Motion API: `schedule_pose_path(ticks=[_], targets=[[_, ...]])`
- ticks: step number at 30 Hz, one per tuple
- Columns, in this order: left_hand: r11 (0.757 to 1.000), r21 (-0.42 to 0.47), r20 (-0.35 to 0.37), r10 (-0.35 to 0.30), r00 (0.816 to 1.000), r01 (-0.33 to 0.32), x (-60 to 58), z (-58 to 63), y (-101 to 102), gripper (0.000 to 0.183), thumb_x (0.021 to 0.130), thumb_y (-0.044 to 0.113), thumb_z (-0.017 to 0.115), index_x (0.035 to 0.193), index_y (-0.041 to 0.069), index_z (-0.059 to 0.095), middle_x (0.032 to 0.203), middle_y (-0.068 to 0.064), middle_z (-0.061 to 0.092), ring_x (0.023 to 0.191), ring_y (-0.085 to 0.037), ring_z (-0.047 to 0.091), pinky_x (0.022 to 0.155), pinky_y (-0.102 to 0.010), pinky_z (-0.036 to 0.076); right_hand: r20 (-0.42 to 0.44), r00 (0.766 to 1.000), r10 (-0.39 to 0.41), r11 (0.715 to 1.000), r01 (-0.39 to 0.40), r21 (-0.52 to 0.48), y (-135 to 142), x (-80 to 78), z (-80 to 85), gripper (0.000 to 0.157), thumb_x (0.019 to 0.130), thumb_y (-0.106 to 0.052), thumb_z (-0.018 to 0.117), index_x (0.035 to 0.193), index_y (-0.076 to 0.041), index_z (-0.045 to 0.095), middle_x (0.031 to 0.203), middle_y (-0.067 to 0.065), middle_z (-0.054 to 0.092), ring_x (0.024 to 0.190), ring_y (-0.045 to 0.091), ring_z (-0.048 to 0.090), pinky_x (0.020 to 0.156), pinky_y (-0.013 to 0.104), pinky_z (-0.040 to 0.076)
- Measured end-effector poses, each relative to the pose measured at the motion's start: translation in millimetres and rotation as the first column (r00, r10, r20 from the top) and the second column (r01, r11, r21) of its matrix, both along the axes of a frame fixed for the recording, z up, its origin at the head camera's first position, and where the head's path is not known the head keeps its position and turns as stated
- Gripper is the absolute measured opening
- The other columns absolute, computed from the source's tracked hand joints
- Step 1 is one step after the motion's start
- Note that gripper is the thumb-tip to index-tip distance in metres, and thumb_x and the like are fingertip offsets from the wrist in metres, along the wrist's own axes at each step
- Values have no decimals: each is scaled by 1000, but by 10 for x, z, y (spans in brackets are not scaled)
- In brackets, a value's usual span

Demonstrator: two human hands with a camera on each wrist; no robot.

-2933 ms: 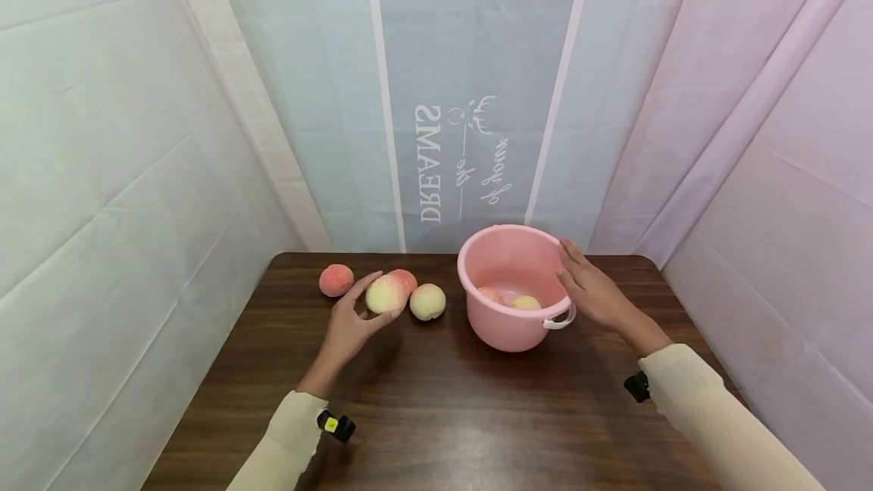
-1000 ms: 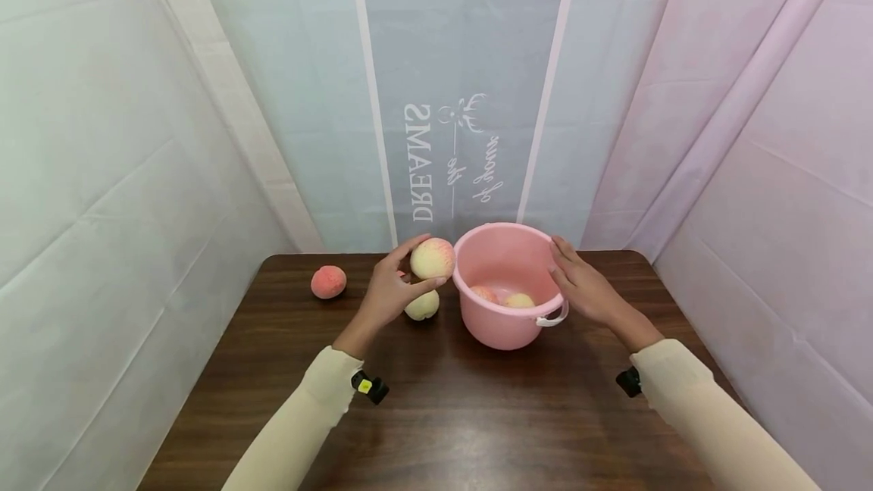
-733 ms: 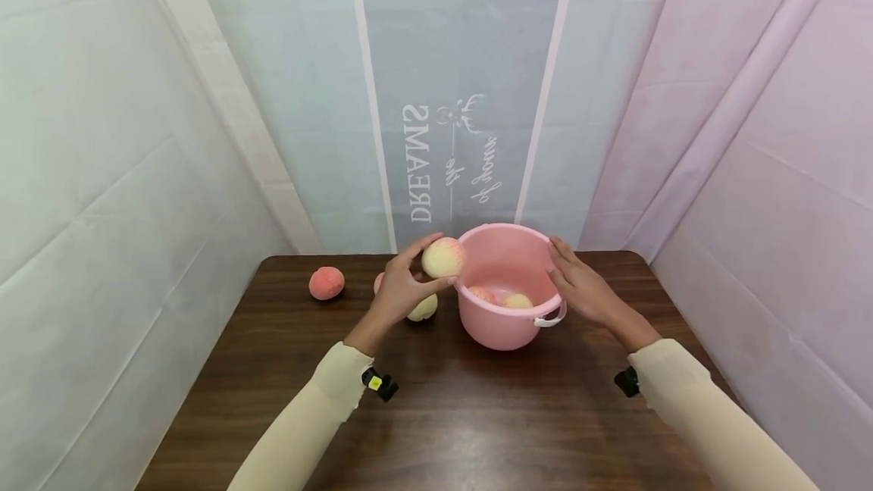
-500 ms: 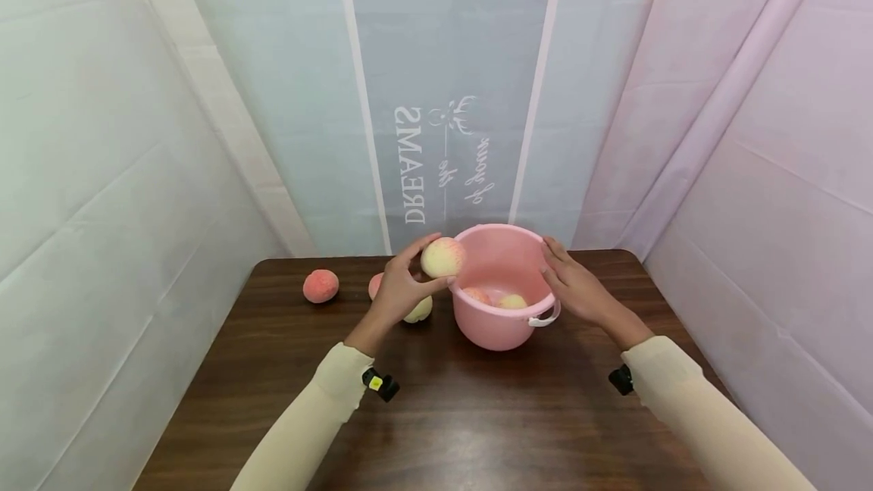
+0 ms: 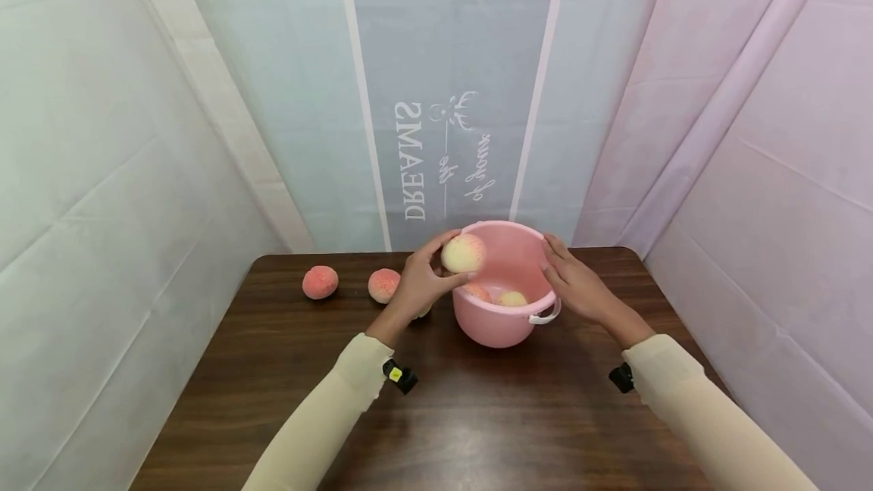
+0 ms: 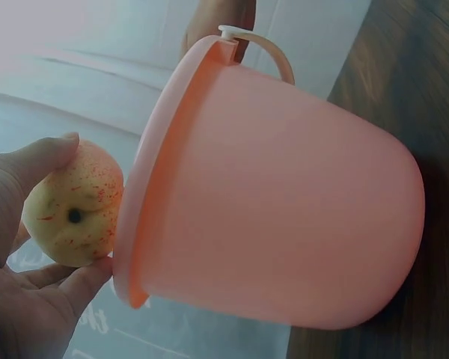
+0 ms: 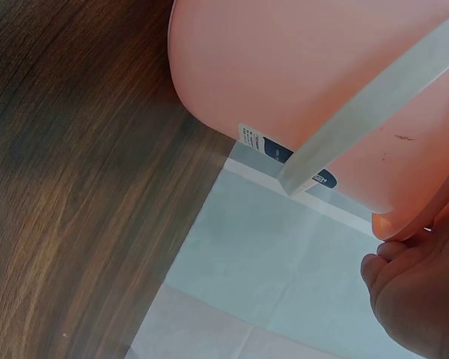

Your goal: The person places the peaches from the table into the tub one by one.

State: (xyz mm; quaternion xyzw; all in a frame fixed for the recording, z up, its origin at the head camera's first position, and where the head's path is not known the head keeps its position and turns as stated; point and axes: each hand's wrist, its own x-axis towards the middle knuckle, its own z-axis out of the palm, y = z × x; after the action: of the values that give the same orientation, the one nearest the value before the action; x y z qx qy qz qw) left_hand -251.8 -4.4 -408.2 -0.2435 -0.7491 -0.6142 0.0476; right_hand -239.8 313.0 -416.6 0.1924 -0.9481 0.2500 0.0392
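Pinched between the thumb and fingers of my left hand [image 5: 421,283] is a pale yellow peach [image 5: 464,254] with a pink blush. It is at the left rim of the pink bucket [image 5: 492,324], level with the opening; the left wrist view shows the peach [image 6: 73,206] beside the rim [image 6: 153,172], a dark hole in its end. My right hand [image 5: 583,286] holds the bucket's right rim, just above the white handle [image 5: 546,317]. Inside the bucket lie a pinkish peach [image 5: 477,292] and a yellowish peach [image 5: 511,299].
Two pink peaches, a far-left peach [image 5: 320,283] and a nearer peach [image 5: 383,286], rest on the dark wooden table [image 5: 464,415]. A pale peach [image 5: 423,311] is mostly hidden behind my left hand. A printed curtain [image 5: 450,59] hangs behind the table.
My left hand has lifted the pale peach off the table and carried it right to the bucket's rim. The right hand stays at the bucket's rim.
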Motion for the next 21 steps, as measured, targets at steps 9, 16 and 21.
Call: schedule_pose_path(ticks=[9, 16, 21], targets=[[999, -45, 7, -16, 1000, 16, -43, 28, 121, 76, 80, 21, 89, 148, 16, 54, 138, -2, 59, 109, -21, 63, 82, -39, 56, 2, 1000, -1, 1000, 1, 3, -2, -11, 11, 62, 112, -30, 36, 158, 6, 18, 169, 19, 6, 153, 39, 12, 118, 61, 21], [997, -74, 12, -7, 1000, 8, -72, 49, 177, 78, 79, 26, 90, 147, 17, 55, 143, -3, 57, 125, -29, 59, 95, -50, 54, 5, 1000, -4, 1000, 4, 6, -6, -5, 23, 67, 111, -39, 33, 159, 5, 17, 168, 19, 7, 153, 41, 12, 118, 61, 21], [995, -96, 24, -16, 1000, 18, -81, 63, 203, 78, 79, 26, 90, 148, 22, 54, 142, -2, 56, 122, -24, 60, 95, -46, 55, -1, 1000, -1, 1000, 1, 13, -1, -17, 16, 67, 112, -40, 32, 159, 5, 17, 169, 19, 7, 153, 41, 12, 118, 61, 21]])
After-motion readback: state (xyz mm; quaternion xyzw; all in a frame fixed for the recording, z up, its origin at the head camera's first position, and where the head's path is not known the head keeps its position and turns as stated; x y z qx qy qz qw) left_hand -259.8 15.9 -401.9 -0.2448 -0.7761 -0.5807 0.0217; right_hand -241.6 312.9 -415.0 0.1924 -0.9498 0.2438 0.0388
